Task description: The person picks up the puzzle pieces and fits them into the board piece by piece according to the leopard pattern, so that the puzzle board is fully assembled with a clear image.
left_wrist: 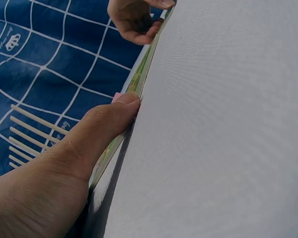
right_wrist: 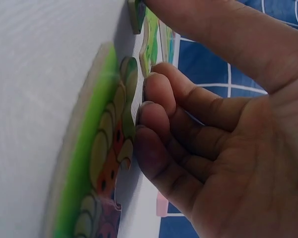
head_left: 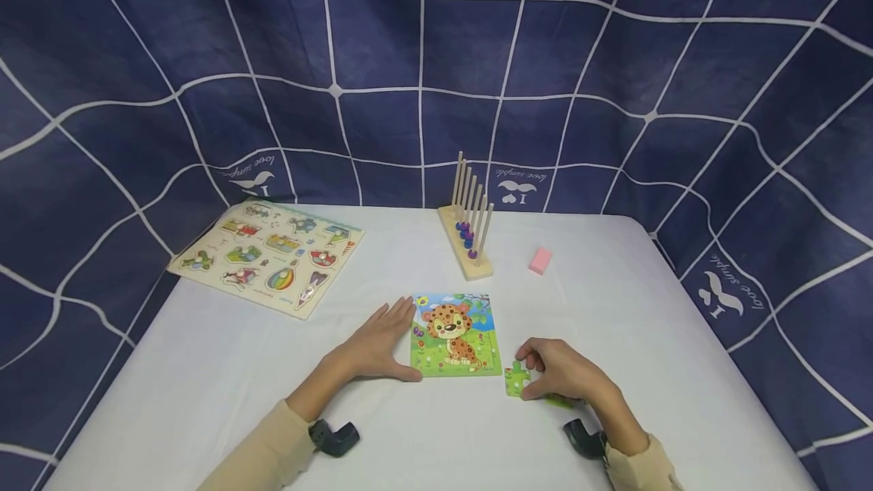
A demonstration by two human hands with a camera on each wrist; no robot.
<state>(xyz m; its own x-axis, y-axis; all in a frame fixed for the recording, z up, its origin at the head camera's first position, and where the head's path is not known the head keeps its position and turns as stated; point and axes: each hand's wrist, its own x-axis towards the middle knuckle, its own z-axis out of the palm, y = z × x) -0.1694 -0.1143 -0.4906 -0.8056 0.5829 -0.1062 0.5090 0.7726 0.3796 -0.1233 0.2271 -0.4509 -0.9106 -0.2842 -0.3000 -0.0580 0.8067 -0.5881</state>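
A square leopard-cub jigsaw puzzle (head_left: 455,339) lies on the white table. My left hand (head_left: 382,343) rests against its left side, fingers extended and thumb at the bottom left corner. From the left wrist view, the puzzle shows edge-on as a thin strip behind the thumb (left_wrist: 107,124). Right of the puzzle, my right hand (head_left: 562,370) pinches a small green puzzle piece (head_left: 515,380) between thumb and index finger, low at the table. Its other fingers are curled. Another puzzle piece (right_wrist: 107,144), green with an orange spotted figure, lies by the palm, mostly hidden in the head view.
A wooden peg board (head_left: 273,256) with vehicle pictures lies at the back left. Behind the puzzle stands a wooden rack (head_left: 475,270) with upright rods and several purple and blue beads. A pink block (head_left: 540,260) sits right of it. Blue checked cloth (head_left: 477,44) hangs behind the table.
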